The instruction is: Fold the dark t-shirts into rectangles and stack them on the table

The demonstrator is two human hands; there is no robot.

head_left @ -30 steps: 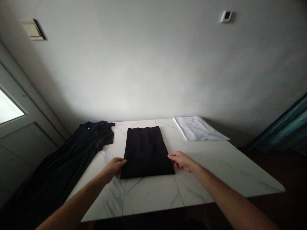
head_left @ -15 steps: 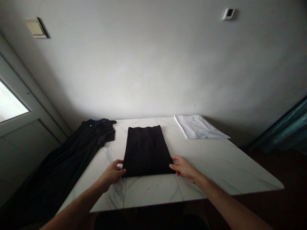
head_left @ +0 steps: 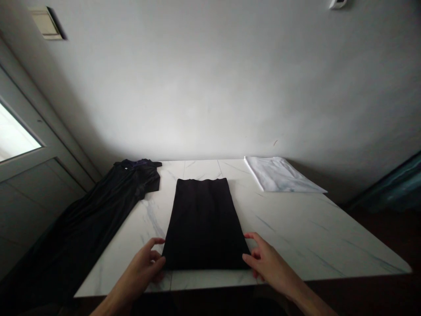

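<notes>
In the middle of the table lies a flat folded black garment [head_left: 204, 224], its kind not clear from this view. Its near edge is straight, while the far edge is slightly wavy. My left hand [head_left: 144, 265] pinches the near left corner between thumb and fingers. At the near right corner, my right hand [head_left: 268, 261] grips the cloth the same way, thumb on top. Parts of the fingers under the cloth are hidden.
A long dark garment [head_left: 98, 210] with a collar is spread along the table's left side and hangs toward the front. Folded white cloth [head_left: 283, 175] lies at the back right. The marbled white table [head_left: 296, 237] meets a wall behind. A door [head_left: 33, 175] stands left.
Both hands have drawn the folded black garment toward me, nearer the table's front edge. The dark garment and the white cloth stay put; the view has shifted slightly.
</notes>
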